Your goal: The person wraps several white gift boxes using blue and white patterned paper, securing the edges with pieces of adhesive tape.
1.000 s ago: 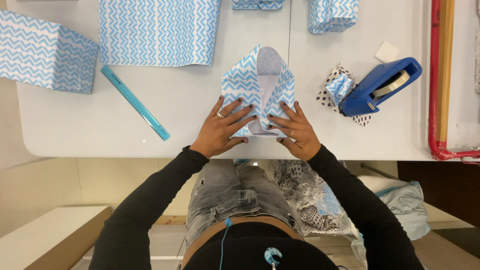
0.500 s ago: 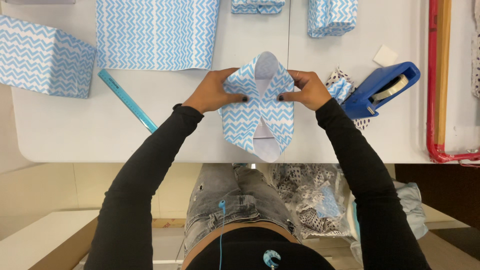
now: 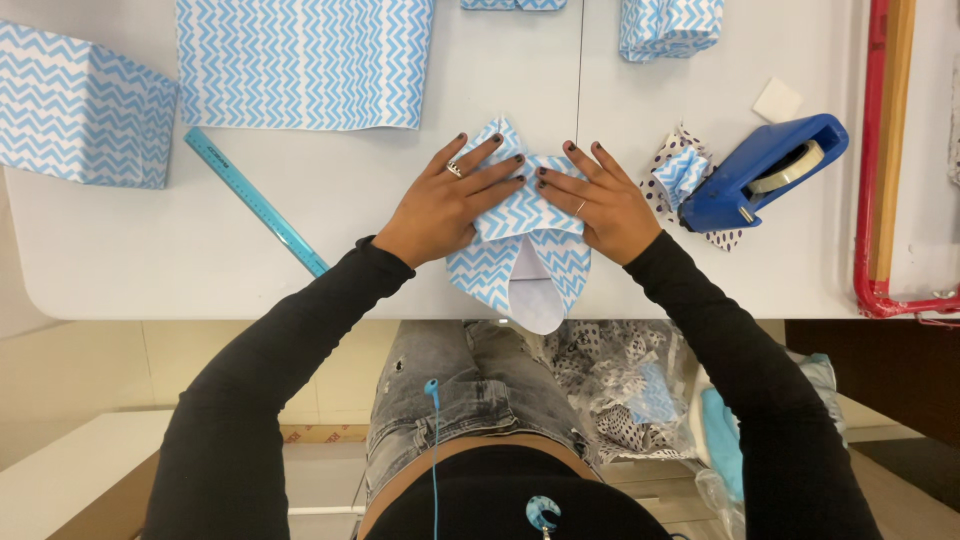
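While both hands [image 3: 452, 200] [image 3: 600, 200] press flat, the wrapped package [image 3: 520, 262] lies beneath — table-edge near.

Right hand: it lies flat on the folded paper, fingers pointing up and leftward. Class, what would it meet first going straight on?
The right hand would meet the left hand's fingertips almost immediately; they nearly touch over the zigzag paper.

I see both hands flat on a parcel [image 3: 520, 240] in blue zigzag paper at the table [image 3: 300, 270] edge: left hand [image 3: 450, 200] and right hand [image 3: 600, 205] press the top flaps, fingertips nearly meeting. A blue ruler [image 3: 255, 200] lies left; a blue tape dispenser [image 3: 765, 170] lies right.
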